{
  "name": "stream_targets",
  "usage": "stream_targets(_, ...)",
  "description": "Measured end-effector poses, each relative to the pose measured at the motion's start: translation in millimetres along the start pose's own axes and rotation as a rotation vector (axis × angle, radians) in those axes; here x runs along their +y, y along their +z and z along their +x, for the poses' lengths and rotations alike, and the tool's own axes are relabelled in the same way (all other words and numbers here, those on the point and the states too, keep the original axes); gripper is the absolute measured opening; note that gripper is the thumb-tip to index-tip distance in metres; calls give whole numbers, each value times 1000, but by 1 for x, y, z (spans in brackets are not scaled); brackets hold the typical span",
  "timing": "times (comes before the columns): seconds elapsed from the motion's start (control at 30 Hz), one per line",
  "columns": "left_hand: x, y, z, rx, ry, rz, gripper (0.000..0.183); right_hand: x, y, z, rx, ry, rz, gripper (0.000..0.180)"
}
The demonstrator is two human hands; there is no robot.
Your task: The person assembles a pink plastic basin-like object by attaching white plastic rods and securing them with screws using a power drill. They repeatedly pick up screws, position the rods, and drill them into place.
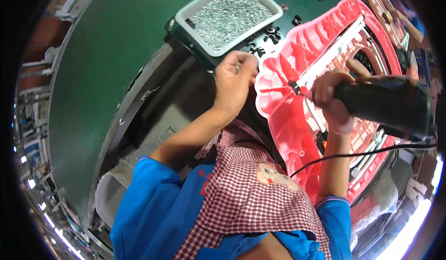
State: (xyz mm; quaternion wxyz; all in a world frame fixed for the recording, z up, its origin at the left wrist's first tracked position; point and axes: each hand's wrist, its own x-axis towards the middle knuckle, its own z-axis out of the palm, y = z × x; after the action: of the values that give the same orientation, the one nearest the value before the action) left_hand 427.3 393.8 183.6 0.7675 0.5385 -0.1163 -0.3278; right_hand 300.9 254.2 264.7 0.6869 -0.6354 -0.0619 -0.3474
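My right hand (331, 92) grips a dark, corded electric screwdriver (383, 101). Its tip points at a small black part (294, 87) in the scalloped end of a pink plastic shell (284, 127). The shell lies with its ribbed inner side up, and white bars and a paler pink inner piece sit within it. My left hand (233, 82) is beside the shell's scalloped edge, with curled fingers and thumb together. A small shiny metal piece (238, 68) shows between them, too small to name surely. Just beyond that hand stands a white-rimmed tray (181, 17) full of small silvery screws or pins.
Black plastic pieces (273, 33) lie scattered on the green worktop (90, 68) between tray and shell. The screwdriver's black cable (366, 152) crosses over my right forearm. Another person's arm (411, 26) is at a similar pink part (385, 16), far right.
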Motion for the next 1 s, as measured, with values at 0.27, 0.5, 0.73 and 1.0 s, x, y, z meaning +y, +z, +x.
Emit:
stream_targets(0.27,35,44,-49,-407,-443,-342,12,-60,8,1,-79,-155,103,66)
stream_targets(0.5,31,51,-67,-531,-466,-262,26,-79,6,-15,-13,-54,160,61)
stream_targets(0.73,28,47,-76,-464,-440,-238,37,-77,9,-14,-22,-24,229,58)
stream_targets(1.0,20,9,-67,-344,-164,33,39,-36,-1,-7,112,-134,-15,58)
